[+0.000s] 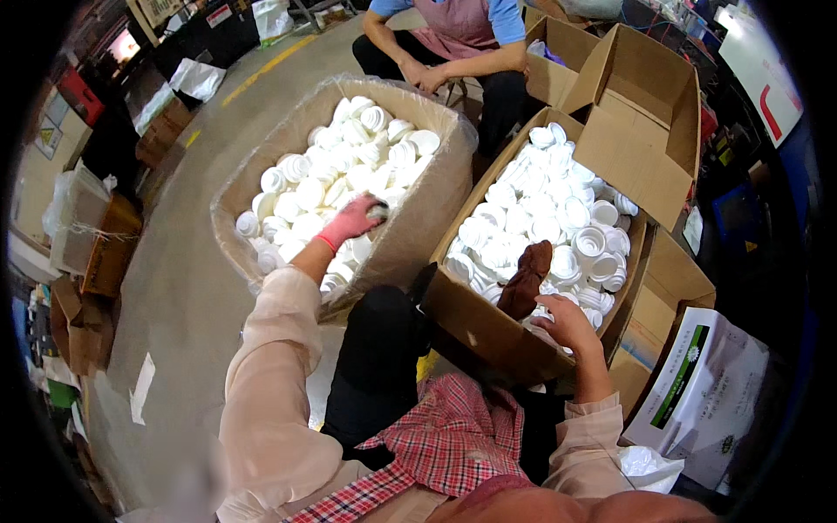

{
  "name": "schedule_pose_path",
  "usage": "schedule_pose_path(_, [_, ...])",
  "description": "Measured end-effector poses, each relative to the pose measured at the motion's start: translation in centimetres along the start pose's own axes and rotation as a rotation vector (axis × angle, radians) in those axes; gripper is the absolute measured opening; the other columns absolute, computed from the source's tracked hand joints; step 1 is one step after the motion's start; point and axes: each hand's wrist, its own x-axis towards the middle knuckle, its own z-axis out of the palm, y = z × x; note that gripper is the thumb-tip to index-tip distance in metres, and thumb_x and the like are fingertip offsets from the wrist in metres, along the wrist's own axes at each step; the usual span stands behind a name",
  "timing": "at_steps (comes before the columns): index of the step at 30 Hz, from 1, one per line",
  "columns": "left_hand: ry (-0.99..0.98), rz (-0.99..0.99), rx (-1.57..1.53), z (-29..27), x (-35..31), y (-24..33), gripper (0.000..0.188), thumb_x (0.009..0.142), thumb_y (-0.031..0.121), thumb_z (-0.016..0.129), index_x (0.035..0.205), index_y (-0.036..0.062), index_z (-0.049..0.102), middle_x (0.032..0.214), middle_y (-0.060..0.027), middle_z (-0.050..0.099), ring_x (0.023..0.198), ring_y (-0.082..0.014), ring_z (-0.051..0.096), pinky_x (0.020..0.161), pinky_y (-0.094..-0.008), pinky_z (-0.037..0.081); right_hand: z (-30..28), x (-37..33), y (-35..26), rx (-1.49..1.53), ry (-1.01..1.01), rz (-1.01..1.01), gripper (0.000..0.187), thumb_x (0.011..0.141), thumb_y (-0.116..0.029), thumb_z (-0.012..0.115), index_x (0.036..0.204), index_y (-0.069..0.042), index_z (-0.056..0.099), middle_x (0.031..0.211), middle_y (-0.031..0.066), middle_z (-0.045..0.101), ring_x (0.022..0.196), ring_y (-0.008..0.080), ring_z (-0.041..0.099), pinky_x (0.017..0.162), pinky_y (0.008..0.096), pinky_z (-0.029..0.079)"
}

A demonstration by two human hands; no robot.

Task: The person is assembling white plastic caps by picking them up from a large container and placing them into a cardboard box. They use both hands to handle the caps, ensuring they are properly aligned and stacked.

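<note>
Caps, white and round, fill the plastic-lined bin in the upper middle of the frame, heaped almost to its rim. The left hand, in a pink glove, reaches into the bin's near right corner with its fingers curled around one small cap; the grasp looks closed, though the glove hides most of the piece. The right hand, bare, rests at the near edge of the box at right centre, fingers bent over the caps there; whether it actually grips one I cannot tell, since the fingertips sink out of sight among them. A brown cloth lies on that pile just left of the right hand.

To do this well, I judge the pick should be taken from the top layer, one cap at a time, so the heap does not slide over the bin's soft liner. Holding the cap by its rim rather than squeezing its wall would keep it from popping out of the glove. The box sits close beside the bin, so a short carry, kept low, should do.

Another person's hands rest on their knees at top centre, well clear of both containers.
</note>
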Motion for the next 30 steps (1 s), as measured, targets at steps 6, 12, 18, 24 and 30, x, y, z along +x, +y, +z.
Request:
schedule_pose_path(6, [0.155,-0.163,-0.074,1.8,-0.3,-1.3,0.034,0.069,0.02,0.076,0.1,0.0124,0.066,0.098,-0.0155,0.062,0.1,-0.0325,0.058,0.092,-0.0388,0.046,-0.4,-0.5,0.7,-0.016,0.035,-0.024,0.046,0.078,-0.026,0.075,0.116,-0.005,0.06,0.11,0.021,0.062,0.104,0.0398,0.057,0.088,0.0449,0.046])
schedule_pose_path(12, [0.624,-0.331,-0.753,-2.3,-1.9,-3.5,0.028,0.071,0.002,0.076,0.097,0.0056,0.066,0.078,-0.0028,0.062,0.059,-0.0107,0.053,0.051,-0.0255,0.044,-1.3,-2.5,0.4,0.037,0.088,-0.002,0.044,0.081,-0.023,0.072,0.118,-0.004,0.059,0.111,0.0217,0.061,0.102,0.0408,0.058,0.087,0.0446,0.047])
schedule_pose_path(18, [0.454,-0.64,-0.644,-2.8,-8.1,-5.5,0.03,0.069,0.003,0.077,0.097,0.0062,0.066,0.067,-0.0057,0.061,0.051,-0.0138,0.054,0.046,-0.0283,0.044,-1.1,-2.5,0.6,0.007,0.04,0.014,0.044,0.08,-0.022,0.072,0.118,-0.004,0.059,0.11,0.0217,0.061,0.102,0.0407,0.058,0.087,0.0444,0.047])
schedule_pose_path(24, [0.623,-0.734,-0.399,-1.1,-11.5,-11.2,0.032,0.068,0.01,0.078,0.098,0.0087,0.066,0.086,-0.0125,0.066,0.072,-0.0217,0.063,0.063,-0.0344,0.053,-0.1,-1.5,0.6,0.008,0.022,-0.069,0.044,0.079,-0.021,0.073,0.117,-0.004,0.059,0.109,0.0217,0.062,0.102,0.0409,0.058,0.087,0.0446,0.047])
schedule_pose_path(30, [0.328,-0.478,0.355,0.3,-10.4,-6.1,0.056,0.068,0.022,0.078,0.118,0.0097,0.057,0.116,-0.0217,0.051,0.106,-0.0428,0.051,0.093,-0.0473,0.045,-0.5,-1.5,0.3,-0.04,-0.032,0.053,0.044,0.08,-0.021,0.072,0.117,-0.003,0.059,0.113,0.0211,0.061,0.105,0.0397,0.057,0.089,0.0429,0.047])
